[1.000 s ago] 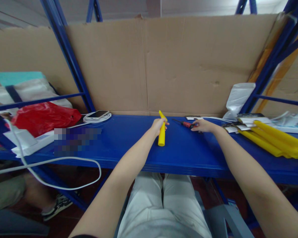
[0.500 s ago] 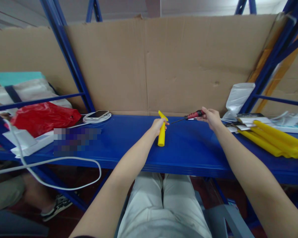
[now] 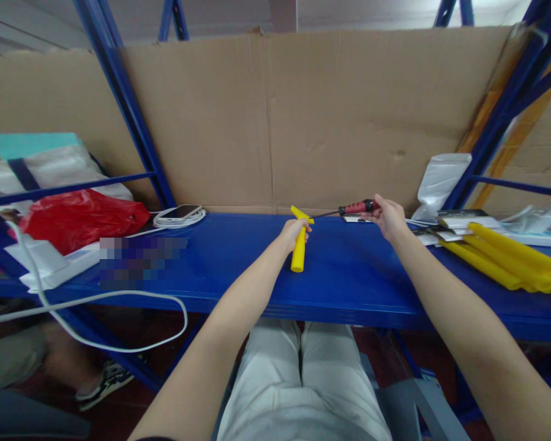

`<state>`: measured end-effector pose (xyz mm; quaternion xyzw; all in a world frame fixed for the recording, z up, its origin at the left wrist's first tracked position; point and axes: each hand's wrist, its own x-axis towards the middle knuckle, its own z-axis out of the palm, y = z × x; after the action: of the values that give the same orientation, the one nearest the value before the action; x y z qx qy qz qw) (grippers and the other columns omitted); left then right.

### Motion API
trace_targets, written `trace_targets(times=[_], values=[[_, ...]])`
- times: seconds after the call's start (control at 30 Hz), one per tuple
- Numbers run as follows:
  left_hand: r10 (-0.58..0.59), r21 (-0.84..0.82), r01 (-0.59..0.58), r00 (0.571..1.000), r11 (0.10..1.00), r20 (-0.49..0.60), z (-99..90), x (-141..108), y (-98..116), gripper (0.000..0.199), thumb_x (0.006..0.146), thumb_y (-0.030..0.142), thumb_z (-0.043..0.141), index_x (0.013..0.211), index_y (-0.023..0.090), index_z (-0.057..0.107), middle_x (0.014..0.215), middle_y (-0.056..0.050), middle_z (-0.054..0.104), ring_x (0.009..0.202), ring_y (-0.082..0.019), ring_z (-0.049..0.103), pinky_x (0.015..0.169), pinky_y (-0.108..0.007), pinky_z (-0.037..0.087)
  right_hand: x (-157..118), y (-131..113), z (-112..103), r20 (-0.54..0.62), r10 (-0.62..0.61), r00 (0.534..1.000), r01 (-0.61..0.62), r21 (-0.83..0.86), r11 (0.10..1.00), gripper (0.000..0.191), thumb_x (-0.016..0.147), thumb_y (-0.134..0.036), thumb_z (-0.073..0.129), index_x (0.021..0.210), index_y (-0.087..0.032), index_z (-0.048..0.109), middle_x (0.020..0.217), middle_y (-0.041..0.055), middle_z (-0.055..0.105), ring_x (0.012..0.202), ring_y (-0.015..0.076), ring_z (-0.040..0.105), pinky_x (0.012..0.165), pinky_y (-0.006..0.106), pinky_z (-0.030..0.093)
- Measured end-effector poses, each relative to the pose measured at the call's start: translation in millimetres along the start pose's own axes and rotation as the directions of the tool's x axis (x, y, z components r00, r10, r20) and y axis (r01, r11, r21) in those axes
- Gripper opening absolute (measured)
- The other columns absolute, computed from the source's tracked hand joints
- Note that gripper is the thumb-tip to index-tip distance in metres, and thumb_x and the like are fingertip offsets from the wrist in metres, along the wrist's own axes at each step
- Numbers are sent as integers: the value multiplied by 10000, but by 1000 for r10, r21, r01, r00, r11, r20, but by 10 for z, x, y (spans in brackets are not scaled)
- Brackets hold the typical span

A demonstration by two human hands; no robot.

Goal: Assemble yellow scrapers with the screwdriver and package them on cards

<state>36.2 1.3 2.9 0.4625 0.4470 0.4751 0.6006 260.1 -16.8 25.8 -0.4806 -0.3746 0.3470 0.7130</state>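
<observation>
My left hand (image 3: 296,235) is closed around a yellow plastic handle (image 3: 298,258) with an angled, pointed head at its top. The handle's round lower end faces me, just over the blue shelf top. In my right hand (image 3: 388,215) is a screwdriver (image 3: 359,207) with a red and black grip, held by its rear end. Its thin dark shaft points left, and the tip is at the head of the yellow piece, by the small crossbar. Whether the tip sits inside the piece I cannot tell.
Several yellow tubes (image 3: 509,257) lie at the right beside small packets (image 3: 468,219). A flat white-and-black item (image 3: 350,218) rests behind the screwdriver. At the left are a phone (image 3: 182,212) on a coiled white cable, a red plastic bag (image 3: 82,217) and a power strip (image 3: 73,266). Cardboard (image 3: 202,122) closes the back.
The screwdriver has moved slightly left and up, its tip now meeting the head of the yellow piece. That piece has tilted a little; my left hand keeps its hold.
</observation>
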Motion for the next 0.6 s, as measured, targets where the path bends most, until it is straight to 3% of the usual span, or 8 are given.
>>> trace_targets(times=[0.4, 0.6], values=[[1, -34, 0, 1000, 999, 19, -6, -1, -1, 110, 644, 43, 495, 658, 152, 511, 475, 20, 493, 330, -64, 365, 377, -204, 277, 38, 29, -18, -30, 9, 1000, -7, 45, 999, 268, 813, -318, 634, 704, -211, 414, 427, -86, 404, 399, 117, 548, 417, 242, 526], [18, -52, -16, 999, 999, 31, -15, 27, -11, 111, 620, 45, 475, 631, 153, 498, 477, 10, 496, 330, -71, 366, 373, -214, 281, 90, 63, -62, 34, -57, 998, 57, 10, 998, 292, 769, -369, 660, 700, -210, 426, 429, -83, 392, 430, 121, 561, 440, 246, 526]])
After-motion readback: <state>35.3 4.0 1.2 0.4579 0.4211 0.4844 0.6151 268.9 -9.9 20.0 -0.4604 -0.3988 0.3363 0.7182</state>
